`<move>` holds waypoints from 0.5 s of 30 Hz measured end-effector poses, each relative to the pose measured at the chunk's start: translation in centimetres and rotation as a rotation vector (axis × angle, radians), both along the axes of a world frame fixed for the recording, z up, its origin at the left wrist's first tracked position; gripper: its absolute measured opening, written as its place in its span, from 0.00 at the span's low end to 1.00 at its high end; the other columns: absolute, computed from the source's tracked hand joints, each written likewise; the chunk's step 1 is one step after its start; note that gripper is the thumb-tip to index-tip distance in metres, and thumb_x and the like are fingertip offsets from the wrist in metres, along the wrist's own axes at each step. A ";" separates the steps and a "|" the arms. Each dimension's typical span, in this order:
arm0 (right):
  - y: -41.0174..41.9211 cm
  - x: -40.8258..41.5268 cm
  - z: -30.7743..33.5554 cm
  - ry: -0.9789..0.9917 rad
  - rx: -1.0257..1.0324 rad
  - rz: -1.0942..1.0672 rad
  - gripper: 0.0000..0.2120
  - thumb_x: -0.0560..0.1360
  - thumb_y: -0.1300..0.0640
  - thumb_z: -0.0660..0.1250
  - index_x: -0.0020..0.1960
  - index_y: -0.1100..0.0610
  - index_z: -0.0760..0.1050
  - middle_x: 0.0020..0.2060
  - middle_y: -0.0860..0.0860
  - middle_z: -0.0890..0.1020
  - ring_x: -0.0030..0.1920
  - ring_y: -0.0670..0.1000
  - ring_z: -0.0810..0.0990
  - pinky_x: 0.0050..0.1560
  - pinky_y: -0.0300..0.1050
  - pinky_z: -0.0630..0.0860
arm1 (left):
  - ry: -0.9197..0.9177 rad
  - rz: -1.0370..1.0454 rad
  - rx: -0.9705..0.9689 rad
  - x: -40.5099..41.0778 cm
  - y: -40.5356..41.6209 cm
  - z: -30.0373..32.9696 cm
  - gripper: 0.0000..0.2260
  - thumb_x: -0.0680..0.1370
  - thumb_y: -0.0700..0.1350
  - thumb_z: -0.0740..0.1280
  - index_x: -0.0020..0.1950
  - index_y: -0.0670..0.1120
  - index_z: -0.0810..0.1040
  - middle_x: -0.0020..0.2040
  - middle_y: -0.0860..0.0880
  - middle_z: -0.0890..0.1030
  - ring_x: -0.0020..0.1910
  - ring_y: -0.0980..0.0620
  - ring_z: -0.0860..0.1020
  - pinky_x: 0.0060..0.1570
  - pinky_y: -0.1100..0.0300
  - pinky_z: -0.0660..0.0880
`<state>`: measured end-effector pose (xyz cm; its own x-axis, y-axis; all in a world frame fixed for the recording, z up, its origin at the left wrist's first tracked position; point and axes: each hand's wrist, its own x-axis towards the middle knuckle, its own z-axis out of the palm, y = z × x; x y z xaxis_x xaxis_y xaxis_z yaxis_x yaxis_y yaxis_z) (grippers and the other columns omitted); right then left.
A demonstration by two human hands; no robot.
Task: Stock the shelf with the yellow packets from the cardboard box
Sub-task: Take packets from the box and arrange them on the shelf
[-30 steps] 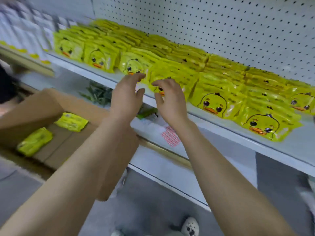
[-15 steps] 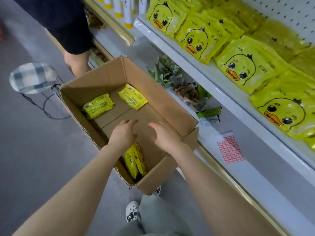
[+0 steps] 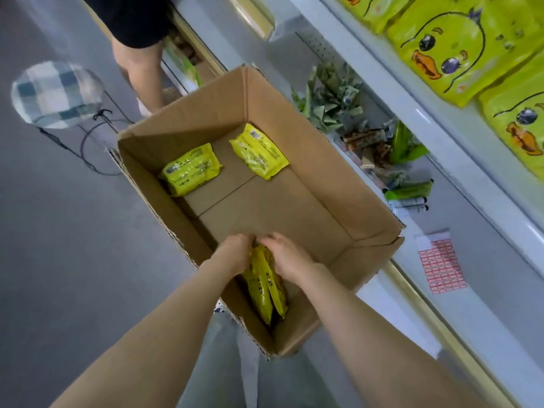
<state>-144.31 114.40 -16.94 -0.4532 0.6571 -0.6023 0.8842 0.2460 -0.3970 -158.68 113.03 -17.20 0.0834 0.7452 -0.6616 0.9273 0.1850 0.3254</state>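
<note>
An open cardboard box (image 3: 338, 184) stands on the floor below the shelf. Two yellow packets lie flat at its far end, one to the left (image 3: 190, 168) and one to the right (image 3: 258, 151). A pair of yellow packets (image 3: 266, 285) stands on edge against the box's near wall. My left hand (image 3: 235, 251) and my right hand (image 3: 287, 259) are down in the box with fingers curled round the top of this pair, one from each side. Yellow duck packets (image 3: 459, 45) fill the white shelf (image 3: 441, 134) at upper right.
The lower shelf (image 3: 477, 269) holds green packets (image 3: 332, 95), small items and a red-and-white sticker sheet (image 3: 440, 265). Another person's leg (image 3: 138, 69) stands beyond the box. A checked stool (image 3: 56, 94) is on the grey floor at left.
My hands left the duck packets on the shelf and came down into the box. They now grip the upright pair of packets at its near wall. The view tilted downward.
</note>
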 end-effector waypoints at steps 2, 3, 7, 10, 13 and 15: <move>-0.1 -0.2 -0.4 0.014 0.029 -0.073 0.31 0.75 0.72 0.60 0.74 0.50 0.65 0.71 0.54 0.68 0.70 0.58 0.68 0.70 0.53 0.66 | -0.089 0.049 -0.043 0.0 0.3 -0.2 0.15 0.79 0.40 0.61 0.66 0.45 0.72 0.60 0.43 0.78 0.59 0.43 0.77 0.54 0.55 0.73; 0.0 -0.3 -0.8 0.025 0.020 -0.130 0.30 0.75 0.71 0.61 0.73 0.50 0.66 0.69 0.54 0.72 0.68 0.57 0.70 0.68 0.51 0.68 | -0.166 0.108 -0.089 0.0 0.4 -0.4 0.15 0.78 0.40 0.62 0.65 0.44 0.72 0.60 0.42 0.78 0.58 0.43 0.77 0.54 0.55 0.74; -0.6 -0.7 -1.1 0.008 -0.089 -0.377 0.21 0.76 0.59 0.63 0.69 0.52 0.69 0.64 0.52 0.77 0.64 0.56 0.75 0.62 0.47 0.71 | -0.348 0.180 -0.271 0.3 0.7 -1.0 0.19 0.75 0.38 0.67 0.66 0.41 0.71 0.60 0.39 0.79 0.55 0.42 0.79 0.53 0.53 0.77; -1.4 -0.6 -1.3 -0.036 -0.113 -0.445 0.17 0.76 0.54 0.67 0.63 0.53 0.71 0.59 0.54 0.80 0.59 0.57 0.77 0.56 0.48 0.74 | -0.288 0.089 -0.256 0.7 0.7 -1.3 0.24 0.74 0.39 0.70 0.68 0.42 0.68 0.61 0.41 0.77 0.59 0.44 0.77 0.53 0.56 0.73; -1.3 -0.2 -1.1 -0.071 -0.066 -0.551 0.16 0.76 0.61 0.66 0.63 0.53 0.72 0.56 0.56 0.80 0.58 0.59 0.77 0.55 0.47 0.74 | -0.204 0.027 -0.135 0.6 1.1 -1.4 0.16 0.75 0.38 0.65 0.63 0.43 0.74 0.59 0.42 0.79 0.59 0.43 0.77 0.55 0.57 0.72; -0.7 0.0 -0.6 -0.105 0.009 -0.644 0.20 0.75 0.64 0.64 0.65 0.51 0.71 0.55 0.57 0.80 0.57 0.60 0.77 0.55 0.47 0.74 | -0.155 -0.015 -0.085 0.1 1.9 -1.2 0.14 0.75 0.38 0.63 0.60 0.45 0.76 0.57 0.43 0.80 0.57 0.44 0.78 0.53 0.58 0.73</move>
<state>-144.30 113.74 -17.50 0.0939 0.7832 -0.6147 0.8896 -0.3432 -0.3014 -158.53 114.90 -18.36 0.2000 0.6852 -0.7004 0.8701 0.2044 0.4484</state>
